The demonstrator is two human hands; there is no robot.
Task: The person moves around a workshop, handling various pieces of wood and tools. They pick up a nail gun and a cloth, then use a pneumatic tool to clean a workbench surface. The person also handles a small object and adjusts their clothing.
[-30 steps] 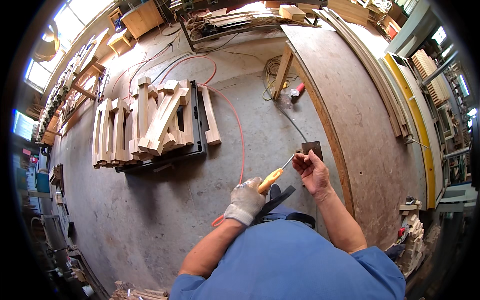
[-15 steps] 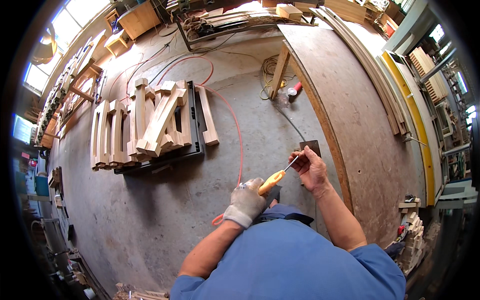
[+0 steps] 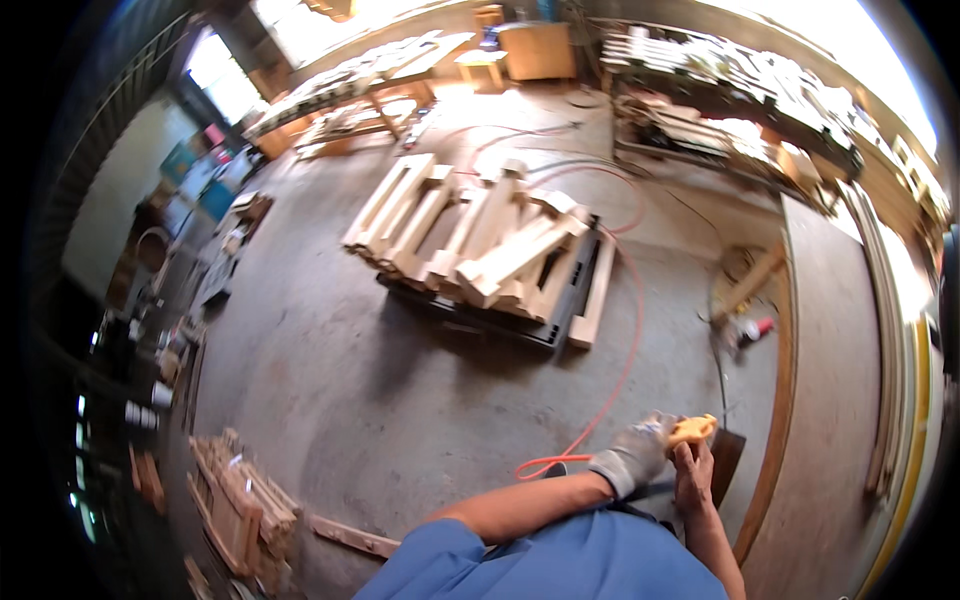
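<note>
My left hand, in a grey work glove, is closed around the yellow handle of a screwdriver-like tool. Its metal shaft, seen half a second ago, does not show now. Bare and close below the handle, my right hand has its fingers drawn together near the tool. Blur hides whether they grip the handle or a small piece. Just to the right of that hand is a dark flat board, partly covered by the wrist.
Wooden frame parts lie piled on a black pallet. A red hose curves across the floor. At right runs a long workbench, with a red-and-white object by its leg. Timber offcuts lie at lower left.
My view has swung left, so the pallet and bench sit further right. My hands have come closer together, and the right hand has gone from the shaft's tip to beside the yellow handle.
</note>
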